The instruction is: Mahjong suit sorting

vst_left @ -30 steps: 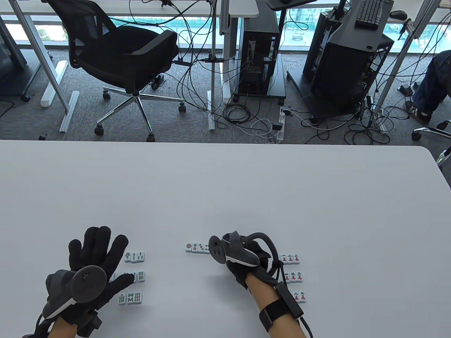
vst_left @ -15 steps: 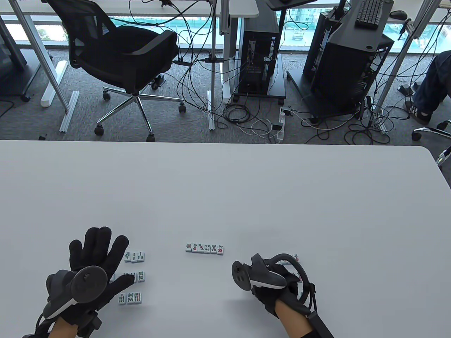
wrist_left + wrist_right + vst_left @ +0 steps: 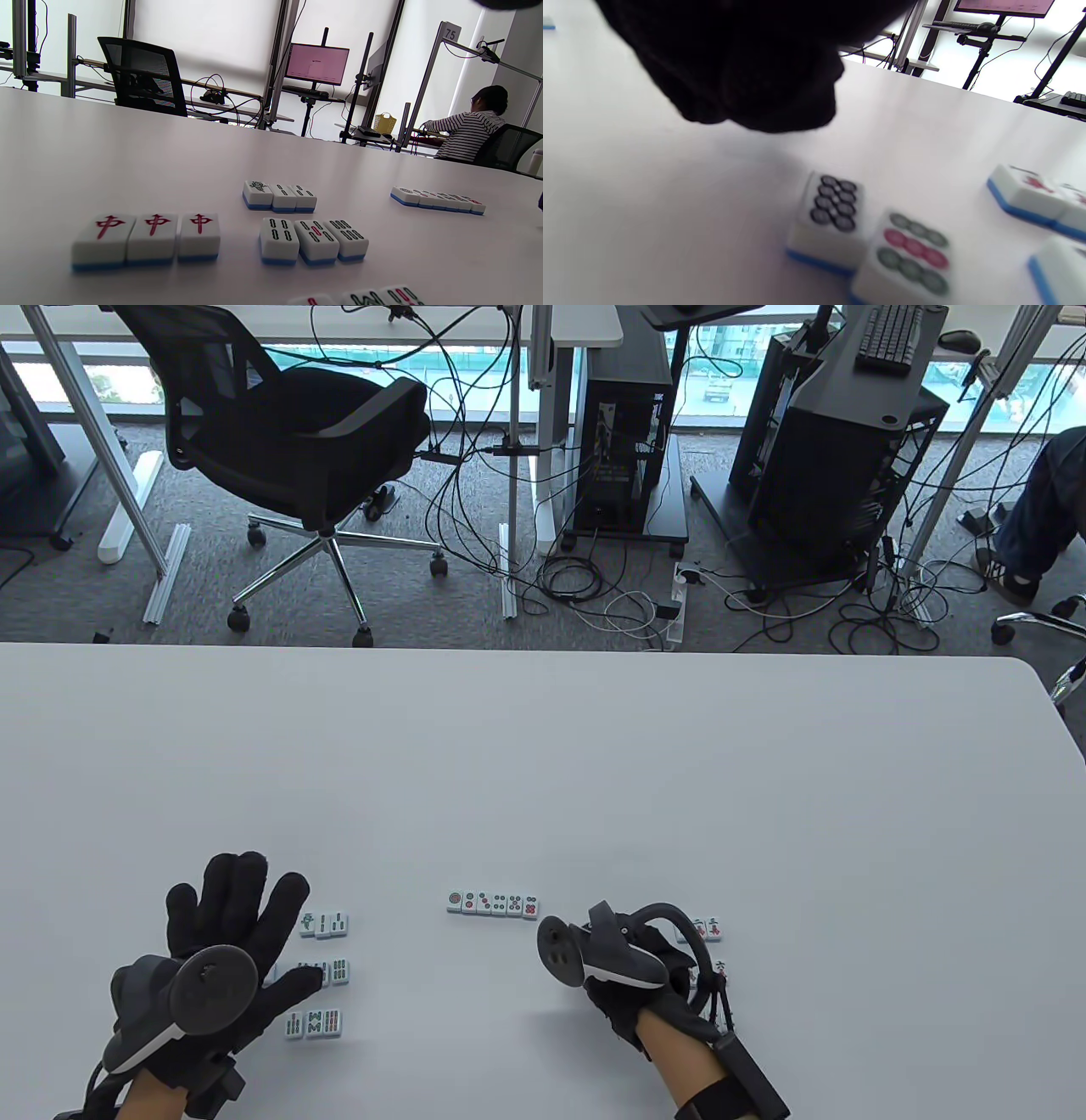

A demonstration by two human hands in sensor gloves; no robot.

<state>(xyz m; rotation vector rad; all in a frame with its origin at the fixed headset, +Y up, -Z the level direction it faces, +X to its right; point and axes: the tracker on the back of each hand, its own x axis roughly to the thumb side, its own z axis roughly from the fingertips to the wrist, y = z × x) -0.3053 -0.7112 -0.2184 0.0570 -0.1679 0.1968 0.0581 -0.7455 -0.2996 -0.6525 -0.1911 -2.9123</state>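
Note:
My left hand [image 3: 233,920] lies flat and spread on the table, holding nothing, just left of three short rows of bamboo tiles [image 3: 326,971]. The left wrist view shows those bamboo tiles [image 3: 313,240] and three red-character tiles [image 3: 146,238] side by side. A row of dot tiles [image 3: 493,903] lies mid-table. My right hand [image 3: 666,959] hovers to the right of that row, its fingers [image 3: 746,76] bunched loosely with nothing seen in them. Below them lie an eight-dot tile [image 3: 833,212] and a nine-dot tile [image 3: 910,256]. The hand partly covers the character tiles [image 3: 706,930].
The white table [image 3: 543,763] stretches bare beyond the tiles to its far edge. Behind it stand an office chair [image 3: 288,449], computer towers and loose cables on the floor. A seated person [image 3: 471,127] works at a distant desk.
My right hand left the end of the dot row, pulled back toward me and to the right, then shifted slightly left. The row's right tiles are uncovered. The left hand has not moved.

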